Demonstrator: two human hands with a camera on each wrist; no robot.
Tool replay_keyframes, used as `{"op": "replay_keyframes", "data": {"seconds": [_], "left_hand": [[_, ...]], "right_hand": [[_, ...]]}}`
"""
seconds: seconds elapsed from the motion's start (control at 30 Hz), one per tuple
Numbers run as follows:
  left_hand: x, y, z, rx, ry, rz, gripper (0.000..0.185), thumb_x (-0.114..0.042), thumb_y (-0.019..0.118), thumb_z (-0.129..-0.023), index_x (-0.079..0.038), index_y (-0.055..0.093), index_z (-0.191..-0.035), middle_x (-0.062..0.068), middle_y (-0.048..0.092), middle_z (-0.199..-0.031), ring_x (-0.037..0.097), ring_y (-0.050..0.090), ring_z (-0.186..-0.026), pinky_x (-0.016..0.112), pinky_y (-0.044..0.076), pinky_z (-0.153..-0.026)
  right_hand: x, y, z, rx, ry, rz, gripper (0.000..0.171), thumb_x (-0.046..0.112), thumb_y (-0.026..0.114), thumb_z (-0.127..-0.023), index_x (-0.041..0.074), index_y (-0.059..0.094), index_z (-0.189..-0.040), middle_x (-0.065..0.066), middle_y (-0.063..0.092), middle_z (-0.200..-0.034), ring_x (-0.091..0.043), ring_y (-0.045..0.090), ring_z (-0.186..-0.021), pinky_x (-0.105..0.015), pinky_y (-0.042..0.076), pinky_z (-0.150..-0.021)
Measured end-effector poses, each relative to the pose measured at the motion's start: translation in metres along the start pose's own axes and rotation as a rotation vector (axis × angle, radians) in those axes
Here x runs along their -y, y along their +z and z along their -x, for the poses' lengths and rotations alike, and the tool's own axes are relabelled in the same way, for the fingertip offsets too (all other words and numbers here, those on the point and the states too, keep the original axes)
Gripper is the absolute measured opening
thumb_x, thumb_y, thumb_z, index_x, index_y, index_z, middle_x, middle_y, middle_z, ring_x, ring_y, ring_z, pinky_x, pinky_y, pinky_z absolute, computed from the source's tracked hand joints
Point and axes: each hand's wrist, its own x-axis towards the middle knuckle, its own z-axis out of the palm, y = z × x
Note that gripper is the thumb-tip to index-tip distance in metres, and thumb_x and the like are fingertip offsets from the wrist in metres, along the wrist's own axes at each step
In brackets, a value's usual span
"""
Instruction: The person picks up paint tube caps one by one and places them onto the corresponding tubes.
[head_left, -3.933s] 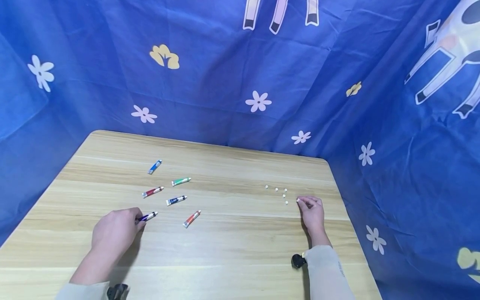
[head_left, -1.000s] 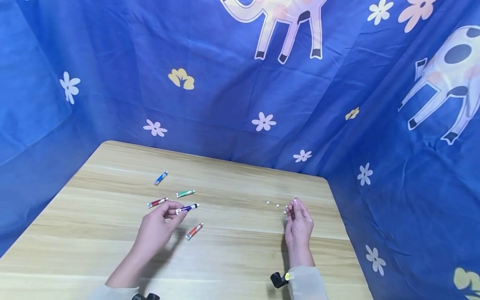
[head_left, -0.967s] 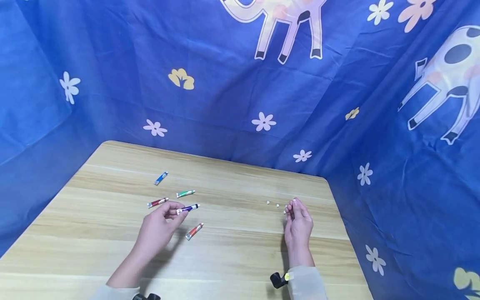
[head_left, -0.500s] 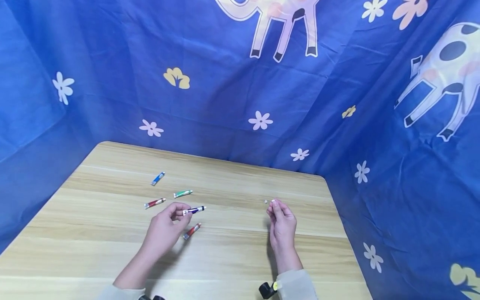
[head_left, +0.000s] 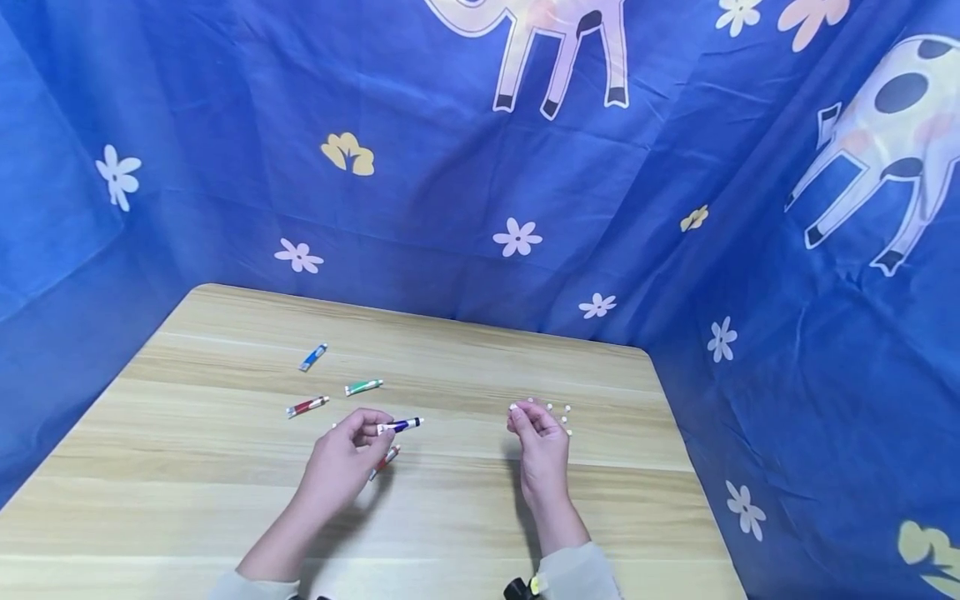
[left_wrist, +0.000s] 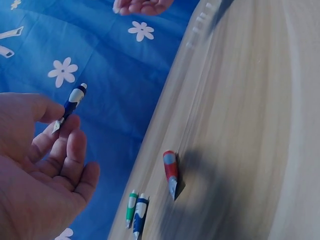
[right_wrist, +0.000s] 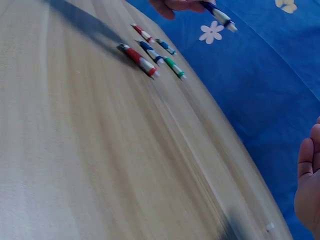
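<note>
i see my left hand raised just above the table, pinching a purple tube by its flat end between thumb and fingers; the tube points toward the right hand, capless tip outward. in the left wrist view the same tube sticks up from the fingertips, clear of the wood.

my right hand is also lifted, fingers curled together with the thumb meeting the forefinger at the top. a small white cap seems to sit at those fingertips, but it is too small for me to be sure it is pinched. the two hands are apart, with open table between them, and the tube tip is aimed across that gap.

just beyond the right hand lie a few loose white caps, scattered close together on the table. under and beside the left hand lies a red tube, partly hidden by the fingers. farther back are a dark red tube, a green tube and a blue tube, each lying flat and apart from one another. a blue cloth with flowers hangs behind the table.
</note>
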Motion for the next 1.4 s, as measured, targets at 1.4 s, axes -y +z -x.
{"op": "replay_keyframes", "data": {"seconds": [1.4], "left_hand": [[-0.001, 0.02, 0.0, 0.05, 0.062, 0.032, 0.016, -0.023, 0.077, -0.102, -0.019, 0.076, -0.117, -0.002, 0.077, -0.1, 0.008, 0.067, -0.091, 0.027, 0.053, -0.089]], "right_hand": [[-0.018, 0.048, 0.032, 0.286, 0.021, 0.373, 0.016, 0.0, 0.079, -0.095, -0.005, 0.079, -0.11, -0.026, 0.077, -0.111, -0.003, 0.069, -0.086, -0.015, 0.057, -0.079]]}}
